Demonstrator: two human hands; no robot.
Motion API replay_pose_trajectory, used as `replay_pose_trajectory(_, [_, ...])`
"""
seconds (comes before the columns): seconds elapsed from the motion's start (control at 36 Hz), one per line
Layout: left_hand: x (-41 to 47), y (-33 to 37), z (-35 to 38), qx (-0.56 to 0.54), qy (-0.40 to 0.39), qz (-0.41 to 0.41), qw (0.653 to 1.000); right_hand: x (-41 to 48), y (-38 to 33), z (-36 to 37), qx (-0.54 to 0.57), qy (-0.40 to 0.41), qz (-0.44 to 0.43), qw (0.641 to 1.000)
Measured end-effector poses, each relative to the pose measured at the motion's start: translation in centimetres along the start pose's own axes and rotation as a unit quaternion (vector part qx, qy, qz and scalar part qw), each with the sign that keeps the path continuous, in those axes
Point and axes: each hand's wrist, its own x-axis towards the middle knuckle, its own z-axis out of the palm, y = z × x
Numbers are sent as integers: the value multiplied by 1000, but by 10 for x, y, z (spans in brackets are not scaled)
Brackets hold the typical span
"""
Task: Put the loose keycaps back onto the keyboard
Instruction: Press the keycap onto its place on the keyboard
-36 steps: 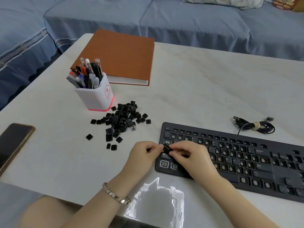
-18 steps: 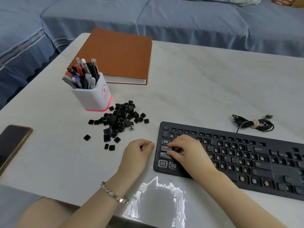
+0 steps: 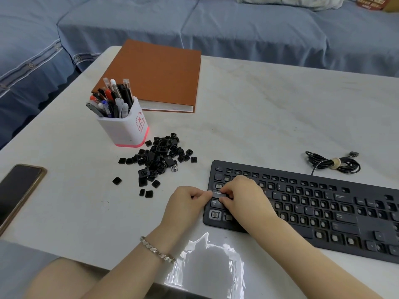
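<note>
Both my hands are on one wide keycap. It sits at the left edge of the keyboard, in the third row from the top. My right hand is bent over it, and its fingers push down on the right part. My left hand is curled small, and its fingertips nip the cap's left end. I think I hold both ends so the long cap goes down flat and does not tip. I cannot tell if it has clicked in yet.

The keyboard runs off to 3 o'clock. Many of its spots are bare, so I think there is a lot left to do. The loose keycaps lie in a heap at 11 o'clock, near enough for my left hand to grab the next one. Past them, also at 11 o'clock, stands the pen cup, and then the brown book. A phone lies at 9 o'clock, a rolled cable at 2 o'clock, and a clear bag at 6 o'clock.

Half a second ago my left hand lay on the table, off the keyboard, and only my right hand was on the cap. Now it has come back to help.
</note>
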Motion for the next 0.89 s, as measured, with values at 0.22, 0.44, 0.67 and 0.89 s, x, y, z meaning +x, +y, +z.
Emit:
replay_pose_trajectory(0.22, [6, 6, 3, 39, 28, -7, 999, -1, 8, -3, 148, 13, 28, 989])
replay_pose_trajectory(0.44, [2, 3, 6, 33, 51, -2, 998, 3, 13, -1, 228, 42, 56, 971])
replay_pose_trajectory(0.67, [2, 3, 10, 52, 75, 5, 996, 5, 9, 2, 220, 55, 81, 971])
replay_pose_trajectory(0.89, [1, 7, 0, -28, 54, -32, 998, -13, 17, 2, 256, 74, 53, 962])
